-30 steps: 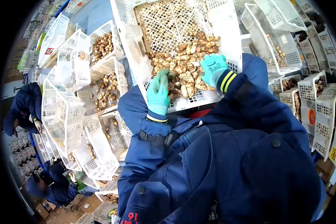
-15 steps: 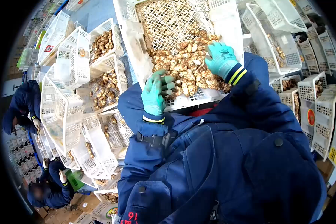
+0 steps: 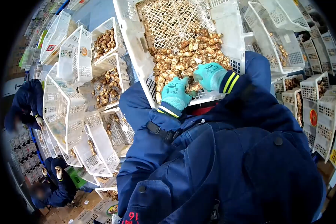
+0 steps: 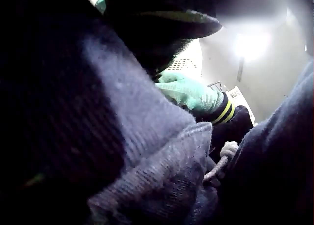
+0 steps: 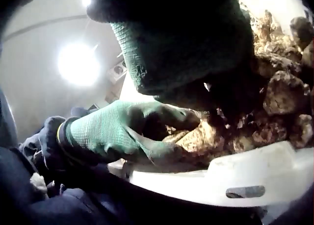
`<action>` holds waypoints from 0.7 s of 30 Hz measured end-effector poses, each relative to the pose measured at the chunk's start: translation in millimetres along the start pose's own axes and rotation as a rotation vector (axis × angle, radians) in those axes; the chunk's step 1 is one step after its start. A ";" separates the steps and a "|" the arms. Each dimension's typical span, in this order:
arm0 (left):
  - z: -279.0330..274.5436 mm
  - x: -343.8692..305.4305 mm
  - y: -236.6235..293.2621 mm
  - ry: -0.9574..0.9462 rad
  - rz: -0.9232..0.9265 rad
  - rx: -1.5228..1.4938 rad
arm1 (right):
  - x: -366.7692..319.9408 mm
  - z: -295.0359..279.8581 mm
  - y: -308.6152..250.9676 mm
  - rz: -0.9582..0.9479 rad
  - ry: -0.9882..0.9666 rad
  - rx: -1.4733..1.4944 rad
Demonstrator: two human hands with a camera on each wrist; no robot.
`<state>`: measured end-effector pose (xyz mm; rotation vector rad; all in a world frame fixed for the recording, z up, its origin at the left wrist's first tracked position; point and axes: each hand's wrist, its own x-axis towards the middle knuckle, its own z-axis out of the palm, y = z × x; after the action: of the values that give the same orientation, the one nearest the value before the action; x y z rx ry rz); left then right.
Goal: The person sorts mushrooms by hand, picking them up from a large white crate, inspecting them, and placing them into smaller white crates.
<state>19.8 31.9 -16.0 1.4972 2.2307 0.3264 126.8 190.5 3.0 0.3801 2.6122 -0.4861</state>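
A white plastic crate rests at the person's lap, with a heap of knobbly brown tubers at its near end. The left hand, in a turquoise glove, is low at the near wall. In the right wrist view the left hand grips a pale, dirt-flecked tuber between thumb and fingers. Beside it, the gloved right hand reaches down into the heap, its fingers bent. I cannot tell whether those fingers hold a piece. The left wrist view is mostly dark sleeve, with the right glove beyond.
More white crates stand close on the left, one holding tubers, and a tall crate stands on the right. Two other people in dark blue work at the far left, one upper, one lower.
The left hand was turned palm up, then rolled over and came down on the heap by the near wall. The right hand moved away from the right wall, then back towards the left hand.
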 end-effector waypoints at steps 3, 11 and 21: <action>-3.6 0.7 3.3 -0.072 -0.005 -0.007 | -9.4 0.0 21.8 0.055 0.297 -0.029; -0.9 7.7 9.8 -0.137 -0.029 0.085 | -18.8 38.9 -11.9 -0.155 0.273 -0.296; -47.4 -16.4 -47.0 0.122 0.003 -1.855 | -17.4 -35.2 44.4 0.266 0.503 -0.098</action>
<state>-35.9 0.6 9.4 0.3486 0.9551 1.7812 143.5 241.3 28.6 0.9021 2.9781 -0.1846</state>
